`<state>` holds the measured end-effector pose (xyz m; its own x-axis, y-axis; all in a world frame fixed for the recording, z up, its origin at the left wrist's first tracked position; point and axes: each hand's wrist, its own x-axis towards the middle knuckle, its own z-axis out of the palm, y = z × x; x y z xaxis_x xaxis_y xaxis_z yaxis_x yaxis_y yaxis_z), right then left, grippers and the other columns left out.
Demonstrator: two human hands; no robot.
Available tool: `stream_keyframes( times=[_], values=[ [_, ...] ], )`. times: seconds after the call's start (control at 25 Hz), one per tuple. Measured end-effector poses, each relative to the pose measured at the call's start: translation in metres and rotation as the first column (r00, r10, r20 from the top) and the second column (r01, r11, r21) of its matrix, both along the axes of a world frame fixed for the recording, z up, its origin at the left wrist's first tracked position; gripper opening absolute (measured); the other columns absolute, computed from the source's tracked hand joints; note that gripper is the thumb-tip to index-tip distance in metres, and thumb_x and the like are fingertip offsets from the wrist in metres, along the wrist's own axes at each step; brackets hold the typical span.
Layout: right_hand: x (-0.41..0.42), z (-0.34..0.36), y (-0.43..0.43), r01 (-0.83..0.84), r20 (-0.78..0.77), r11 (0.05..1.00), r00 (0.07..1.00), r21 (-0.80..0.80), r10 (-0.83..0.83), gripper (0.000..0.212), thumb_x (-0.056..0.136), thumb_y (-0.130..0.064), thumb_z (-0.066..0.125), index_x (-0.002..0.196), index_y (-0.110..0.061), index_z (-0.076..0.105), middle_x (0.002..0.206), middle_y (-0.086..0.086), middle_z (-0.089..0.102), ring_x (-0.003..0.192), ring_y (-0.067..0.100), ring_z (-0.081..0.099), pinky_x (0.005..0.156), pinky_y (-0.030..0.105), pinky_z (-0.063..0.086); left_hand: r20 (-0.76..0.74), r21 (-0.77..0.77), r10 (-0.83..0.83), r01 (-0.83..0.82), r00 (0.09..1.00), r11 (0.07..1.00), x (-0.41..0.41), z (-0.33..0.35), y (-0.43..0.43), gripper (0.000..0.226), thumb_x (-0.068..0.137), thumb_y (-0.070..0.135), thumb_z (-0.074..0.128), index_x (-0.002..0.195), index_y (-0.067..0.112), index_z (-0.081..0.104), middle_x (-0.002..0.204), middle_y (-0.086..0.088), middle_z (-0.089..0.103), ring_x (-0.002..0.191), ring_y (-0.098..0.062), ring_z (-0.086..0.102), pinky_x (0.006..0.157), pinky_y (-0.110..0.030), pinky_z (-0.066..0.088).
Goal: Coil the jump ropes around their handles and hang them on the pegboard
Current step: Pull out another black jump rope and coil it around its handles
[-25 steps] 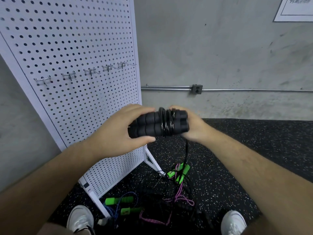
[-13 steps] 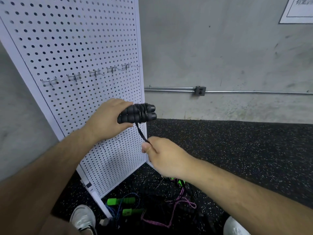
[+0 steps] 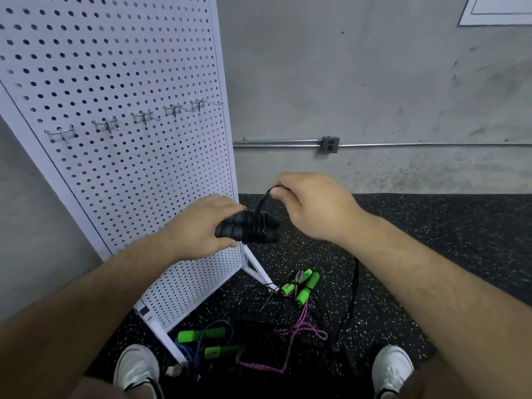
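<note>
Black handles (image 3: 230, 230), pinched rope (image 3: 262, 200) beside pegboard (image 3: 115, 82) edge; floor (image 3: 431, 226) rightward

**Desk:** What's front and centre?

**Photographer:** Two ribbed black handles (image 3: 247, 230), side by side and roughly level, gripped in the left hand (image 3: 207, 226). Several turns of black cord (image 3: 263, 201) are wound round them. One loop rises to the right hand (image 3: 311, 205), which pinches it, and the loose length drops to the floor at right.

**Desk:** And around it?

**Photographer:** The white pegboard (image 3: 115, 82) stands at left, with five metal hooks (image 3: 142, 116) in a row across it. On the near floor by its foot lie two uncoiled ropes. One is a green-handled rope (image 3: 300, 286) with a pink cord (image 3: 299, 332). The other, further left, has green handles (image 3: 201, 335) and a blue cord (image 3: 190, 349).
</note>
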<state>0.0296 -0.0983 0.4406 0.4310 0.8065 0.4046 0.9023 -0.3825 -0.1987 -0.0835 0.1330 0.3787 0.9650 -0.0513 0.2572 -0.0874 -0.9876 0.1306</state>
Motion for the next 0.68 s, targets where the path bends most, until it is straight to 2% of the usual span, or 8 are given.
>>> stream_keyframes(
  times=[0.08, 0.2, 0.36, 0.44, 0.48, 0.52, 0.64, 0.68],
  values=[
    [0.018, -0.004, -0.001, -0.012, 0.001, 0.999, 1.000, 0.036, 0.012, 0.026, 0.104, -0.037, 0.046, 0.106, -0.021, 0.067, 0.089, -0.002, 0.068, 0.083, 0.022, 0.061, 0.064, 0.034, 0.046, -0.030, -0.021, -0.059, 0.059, 0.998, 0.998, -0.002, -0.001, -0.014, 0.059, 0.078, 0.046, 0.082, 0.130, 0.030, 0.058, 0.109, 0.017, 0.057, 0.103, -0.005, 0.047, 0.096, -0.032, 0.042],
    [0.041, -0.012, -0.003, -0.040, -0.004, 0.999, 0.999, 0.025, 0.040, 0.022, 0.101, -0.040, 0.054, 0.107, -0.027, 0.071, 0.095, -0.008, 0.071, 0.081, 0.011, 0.056, 0.065, 0.029, 0.041, -0.048, -0.087, -0.153, 0.149, 0.987, 0.985, -0.008, 0.005, -0.036, 0.056, 0.078, 0.043, 0.083, 0.128, 0.031, 0.059, 0.108, 0.017, 0.056, 0.105, -0.003, 0.047, 0.094, -0.025, 0.038],
    [0.063, -0.029, -0.003, 0.005, -0.288, 1.000, 0.958, 0.010, -0.002, 0.026, 0.095, -0.049, 0.060, 0.095, -0.028, 0.073, 0.086, -0.005, 0.073, 0.079, 0.017, 0.066, 0.074, 0.034, 0.055, -0.020, -0.222, -0.182, 0.173, 0.983, 0.960, -0.020, 0.021, -0.060, 0.062, 0.081, 0.040, 0.082, 0.135, 0.033, 0.053, 0.117, 0.020, 0.054, 0.116, 0.001, 0.046, 0.101, -0.012, 0.033],
    [0.058, -0.042, -0.001, 0.035, -0.634, 0.997, 0.773, 0.074, 0.020, 0.024, 0.098, -0.034, 0.059, 0.083, -0.020, 0.068, 0.078, 0.001, 0.069, 0.071, 0.019, 0.066, 0.068, 0.034, 0.055, -0.013, -0.298, -0.135, 0.125, 0.991, 0.946, -0.023, 0.028, -0.063, 0.067, 0.081, 0.035, 0.082, 0.139, 0.034, 0.048, 0.123, 0.022, 0.051, 0.120, 0.005, 0.046, 0.101, -0.007, 0.031],
    [0.048, -0.050, 0.000, 0.027, -0.736, 0.996, 0.676, 0.085, 0.044, 0.025, 0.101, -0.022, 0.055, 0.078, -0.016, 0.064, 0.073, 0.001, 0.065, 0.065, 0.018, 0.063, 0.064, 0.030, 0.053, -0.007, -0.339, -0.095, 0.087, 0.995, 0.937, -0.023, 0.031, -0.062, 0.068, 0.081, 0.033, 0.083, 0.138, 0.035, 0.046, 0.125, 0.023, 0.050, 0.120, 0.006, 0.046, 0.100, -0.006, 0.032],
    [0.039, -0.059, 0.003, 0.005, -0.758, 0.998, 0.650, 0.063, 0.045, 0.028, 0.103, -0.016, 0.049, 0.079, -0.015, 0.062, 0.070, 0.000, 0.061, 0.060, 0.016, 0.058, 0.061, 0.028, 0.050, 0.003, -0.368, -0.045, 0.043, 0.999, 0.929, -0.022, 0.033, -0.059, 0.068, 0.081, 0.032, 0.084, 0.136, 0.035, 0.044, 0.124, 0.025, 0.050, 0.118, 0.009, 0.047, 0.098, -0.006, 0.033],
    [0.008, -0.087, 0.017, -0.063, -0.478, 0.997, 0.878, -0.053, 0.031, 0.038, 0.109, -0.034, 0.035, 0.093, -0.015, 0.064, 0.067, -0.008, 0.053, 0.058, 0.009, 0.048, 0.056, 0.028, 0.040, 0.052, -0.379, 0.100, -0.073, 0.994, 0.922, -0.012, 0.038, -0.039, 0.065, 0.079, 0.029, 0.086, 0.127, 0.035, 0.043, 0.119, 0.025, 0.050, 0.111, 0.012, 0.049, 0.097, -0.012, 0.039],
    [-0.003, -0.090, 0.021, -0.064, -0.448, 0.998, 0.893, -0.025, 0.046, 0.040, 0.108, -0.039, 0.033, 0.096, -0.014, 0.061, 0.069, -0.009, 0.052, 0.060, 0.007, 0.048, 0.056, 0.027, 0.038, 0.058, -0.369, 0.125, -0.095, 0.990, 0.924, -0.009, 0.037, -0.033, 0.064, 0.078, 0.029, 0.086, 0.126, 0.034, 0.044, 0.118, 0.023, 0.050, 0.110, 0.012, 0.049, 0.098, -0.014, 0.040]
  ],
)
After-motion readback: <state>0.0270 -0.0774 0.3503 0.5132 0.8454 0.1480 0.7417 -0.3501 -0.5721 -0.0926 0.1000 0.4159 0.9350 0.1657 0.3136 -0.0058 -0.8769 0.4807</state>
